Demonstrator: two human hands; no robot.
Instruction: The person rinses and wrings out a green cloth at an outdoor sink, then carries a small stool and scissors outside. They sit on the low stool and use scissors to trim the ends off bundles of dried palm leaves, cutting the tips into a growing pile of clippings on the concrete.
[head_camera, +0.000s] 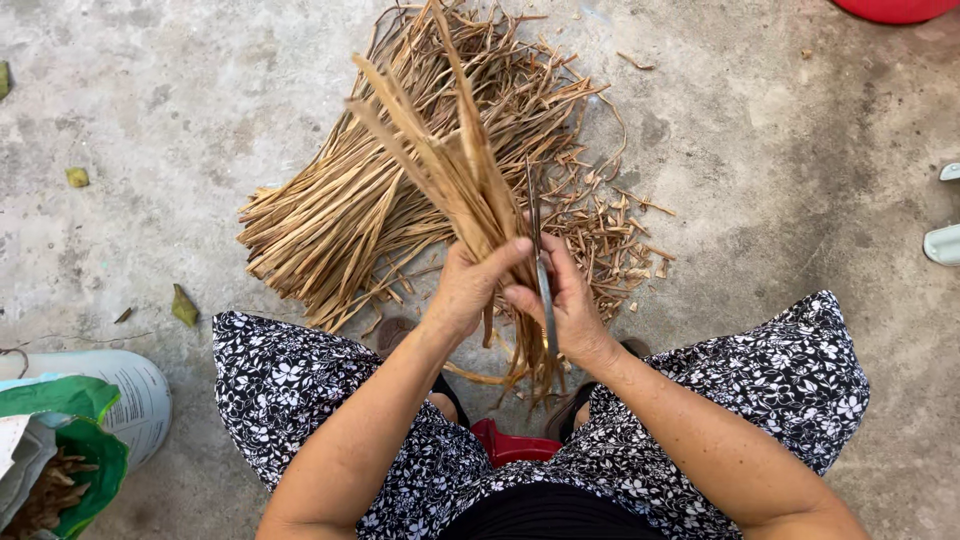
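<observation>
Concrete floor; left hand clamps dried-strip bundle upright over the pile, so right hand, closed on knife, can trim.

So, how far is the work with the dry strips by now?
Hard to say what is finished. A big pile of dry strips lies on the concrete floor, with short scraps beside it. In hand: the left hand clasps a bundle of strips, and the right hand holds a thin blade against it. If the pile is unworked stock, most remains.
</observation>
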